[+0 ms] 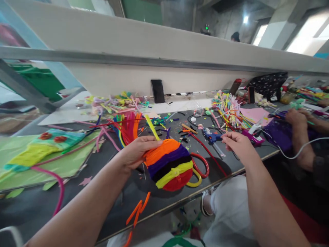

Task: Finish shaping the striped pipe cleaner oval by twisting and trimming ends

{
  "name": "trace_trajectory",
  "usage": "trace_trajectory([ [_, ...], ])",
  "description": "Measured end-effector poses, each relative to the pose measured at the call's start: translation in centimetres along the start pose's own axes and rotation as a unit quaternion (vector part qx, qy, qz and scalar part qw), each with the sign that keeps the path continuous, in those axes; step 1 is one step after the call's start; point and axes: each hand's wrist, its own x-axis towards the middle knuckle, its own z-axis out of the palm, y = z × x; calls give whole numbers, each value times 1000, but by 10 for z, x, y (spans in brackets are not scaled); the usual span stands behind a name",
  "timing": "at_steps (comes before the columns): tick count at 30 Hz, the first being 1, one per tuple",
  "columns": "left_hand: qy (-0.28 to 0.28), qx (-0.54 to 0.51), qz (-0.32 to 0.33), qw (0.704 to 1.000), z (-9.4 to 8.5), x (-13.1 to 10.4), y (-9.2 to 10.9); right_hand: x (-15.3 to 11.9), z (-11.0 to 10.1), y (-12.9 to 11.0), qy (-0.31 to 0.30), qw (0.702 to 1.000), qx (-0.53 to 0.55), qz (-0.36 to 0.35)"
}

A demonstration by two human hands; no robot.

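My left hand (137, 151) grips a round striped pipe-cleaner piece (171, 164) by its upper left edge. Its bands run orange, purple, black, yellow and red, and a yellow strip (152, 127) sticks up above my fingers. To the right, my right hand (236, 144) is raised with thumb and fingertips pinched together; whatever they hold is too small to make out. A blue glue gun (212, 136) lies on the table just left of those fingertips. Red and yellow curved handles (203, 166) show beside the striped piece.
Pipe-cleaner bundles (128, 128) and flower-like craft pieces (226, 108) lie across the dark table (102, 192). A teal and yellow piece (46, 145) rests on green sheets at left. A phone (157, 91) leans on the back panel. At right, a co-worker's hands (296, 118) work over purple material.
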Motion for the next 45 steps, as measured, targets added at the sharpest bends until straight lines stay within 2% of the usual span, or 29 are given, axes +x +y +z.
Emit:
trace_trajectory([
  [3,3,2,-5,1000,-10,0,1,1,0,13,-1,989,-149,-7],
  [7,-19,9,4,1000,-23,-3,4,3,20,15,-17,966,-256,-34],
  [13,-11,1,24,1000,-47,-10,14,21,50,-19,-44,944,-286,-160],
  [16,49,-29,82,995,-62,-16,25,27,64,-40,-32,944,-264,-195],
  [18,92,-69,110,987,-73,-20,32,24,75,-50,-53,945,-248,-208],
  [20,117,-119,124,978,-81,-23,37,12,89,-55,-97,941,-236,-221],
  [23,138,-176,147,963,-91,-25,41,-20,111,-58,-177,930,-217,-239],
  [28,148,-234,195,941,-107,-37,48,-87,140,-56,-354,874,-196,-271],
  [31,165,-253,226,926,-116,-48,54,-114,147,-55,-415,843,-214,-266],
  [36,205,-236,259,914,-119,-52,55,-128,144,-56,-414,830,-230,-294],
  [39,187,-229,255,921,-119,-50,55,-128,140,-55,-414,831,-214,-303],
  [42,224,-255,247,908,-119,-54,57,-113,144,-57,-372,865,-184,-282],
  [45,225,-259,261,903,-122,-58,60,-71,167,-73,-304,907,-124,-263],
])
